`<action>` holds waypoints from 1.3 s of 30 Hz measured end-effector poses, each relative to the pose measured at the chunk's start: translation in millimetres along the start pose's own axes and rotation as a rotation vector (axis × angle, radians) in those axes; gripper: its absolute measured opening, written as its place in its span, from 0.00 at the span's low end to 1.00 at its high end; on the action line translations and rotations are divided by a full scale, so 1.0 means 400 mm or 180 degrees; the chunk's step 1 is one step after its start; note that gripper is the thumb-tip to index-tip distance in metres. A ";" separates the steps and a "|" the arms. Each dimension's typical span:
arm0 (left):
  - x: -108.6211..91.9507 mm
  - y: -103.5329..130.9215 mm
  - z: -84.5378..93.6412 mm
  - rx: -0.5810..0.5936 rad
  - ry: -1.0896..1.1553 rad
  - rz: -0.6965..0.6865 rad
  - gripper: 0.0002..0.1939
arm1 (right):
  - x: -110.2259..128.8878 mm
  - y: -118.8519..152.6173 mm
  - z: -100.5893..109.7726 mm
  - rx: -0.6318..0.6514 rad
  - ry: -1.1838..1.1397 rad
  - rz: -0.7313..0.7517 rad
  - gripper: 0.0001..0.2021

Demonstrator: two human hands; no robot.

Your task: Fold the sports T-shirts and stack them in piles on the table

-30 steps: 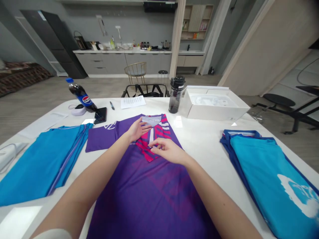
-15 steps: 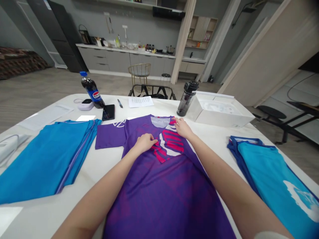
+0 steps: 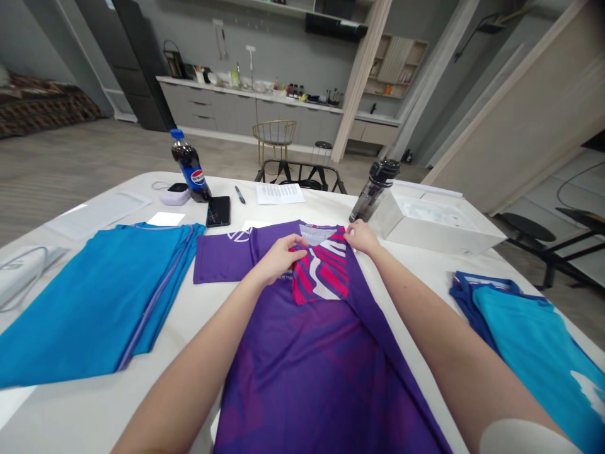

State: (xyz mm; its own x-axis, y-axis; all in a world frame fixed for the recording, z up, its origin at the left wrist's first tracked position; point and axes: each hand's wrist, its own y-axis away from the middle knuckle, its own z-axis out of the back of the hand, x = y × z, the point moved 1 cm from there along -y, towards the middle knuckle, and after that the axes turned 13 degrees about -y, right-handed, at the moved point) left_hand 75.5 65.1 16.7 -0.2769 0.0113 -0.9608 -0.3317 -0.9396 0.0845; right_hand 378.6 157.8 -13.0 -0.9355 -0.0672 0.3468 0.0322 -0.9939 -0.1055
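A purple jersey [image 3: 307, 366] lies in front of me with its collar [image 3: 319, 234] at the far end. A red-and-pink striped sleeve [image 3: 331, 271] with white marks is folded inward over the chest. My left hand [image 3: 282, 257] pinches the inner upper edge of that sleeve, near the collar. At the folded shoulder, my right hand [image 3: 363, 238] is closed on the jersey's outer edge. The other sleeve [image 3: 220, 261], plain purple with a white emblem, stretches out flat to the left. The fingertips of my right hand are partly hidden.
Folded blue clothing [image 3: 94, 296] lies left, more blue clothing [image 3: 524, 340] right. Behind the jersey stand a cola bottle [image 3: 191, 170], a phone [image 3: 218, 211], a pen [image 3: 240, 194], a paper sheet [image 3: 280, 193], a dark drink bottle [image 3: 375, 189] and a white box [image 3: 435, 230].
My left hand has moved up toward the collar, drawing the striped sleeve flatter and straighter. My right hand has shifted slightly outward along the shoulder edge. The view has tilted a little.
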 end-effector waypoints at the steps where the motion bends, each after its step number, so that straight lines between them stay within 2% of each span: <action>1: -0.005 0.000 0.015 -0.0037 0.0024 0.0028 0.08 | 0.000 -0.005 0.004 -0.0077 -0.0021 -0.0026 0.10; 4: -0.008 -0.006 0.055 -0.0293 0.0008 -0.0025 0.06 | 0.014 -0.023 0.007 -0.0146 -0.0176 0.0116 0.13; 8: 0.004 -0.013 0.075 -0.0423 -0.0231 0.0001 0.07 | 0.053 -0.042 -0.009 0.0299 -0.0254 0.0372 0.20; 11: 0.009 -0.012 0.074 -0.0467 -0.0437 -0.0076 0.07 | 0.072 -0.050 -0.018 0.0462 -0.0019 0.0261 0.15; 15: 0.005 -0.013 0.081 -0.0598 -0.0548 -0.0122 0.08 | 0.078 -0.058 -0.018 0.0276 0.0007 0.0168 0.12; 18: 0.013 -0.021 0.106 -0.0923 -0.0826 -0.0002 0.08 | 0.079 -0.063 -0.016 -0.0011 -0.0050 0.0031 0.13; 21: 0.042 -0.027 0.134 -0.1226 -0.1542 0.0233 0.11 | 0.090 -0.061 -0.021 -0.0203 -0.0011 -0.0049 0.13; 23: 0.063 -0.027 0.139 -0.1453 -0.2222 0.0320 0.16 | 0.105 -0.049 -0.031 -0.0325 -0.0024 -0.0143 0.16; 25: 0.075 -0.024 0.124 -0.1662 -0.2863 0.0133 0.22 | 0.126 -0.025 -0.043 -0.0466 -0.0078 -0.0157 0.19; 26: 0.078 -0.023 0.106 -0.1655 -0.3085 -0.0079 0.23 | 0.138 -0.007 -0.051 -0.0495 -0.0116 -0.0084 0.21; 27: 0.080 -0.021 0.084 -0.1521 -0.3227 -0.0313 0.23 | 0.150 0.016 -0.059 -0.0465 -0.0159 0.0029 0.22; 29: 0.088 -0.018 0.028 -0.0941 -0.3336 -0.0626 0.24 | 0.168 0.076 -0.077 -0.0223 -0.0262 0.0254 0.24; 31: 0.105 -0.015 -0.025 -0.0396 -0.3417 -0.0576 0.27 | 0.170 0.150 -0.094 0.0131 -0.0366 0.0304 0.26; 32: 0.116 -0.013 -0.046 -0.0253 -0.3487 -0.0480 0.30 | 0.165 0.190 -0.101 0.0289 -0.0394 0.0275 0.27; 35: 0.146 -0.009 -0.081 -0.0251 -0.3675 -0.0324 0.34 | 0.138 0.294 -0.113 0.0555 -0.0325 0.0238 0.29; 39: 0.162 -0.010 -0.083 -0.0321 -0.3748 -0.0365 0.35 | 0.116 0.364 -0.113 0.0454 -0.0143 0.0299 0.30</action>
State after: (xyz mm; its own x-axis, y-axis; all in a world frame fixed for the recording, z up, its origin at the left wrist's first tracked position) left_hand 88.9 58.1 -54.8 -0.9266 0.3553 -0.1228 -0.3507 -0.9347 -0.0580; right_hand 323.9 14.2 -54.5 -0.9095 -0.1609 0.3834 0.1713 -0.9852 -0.0072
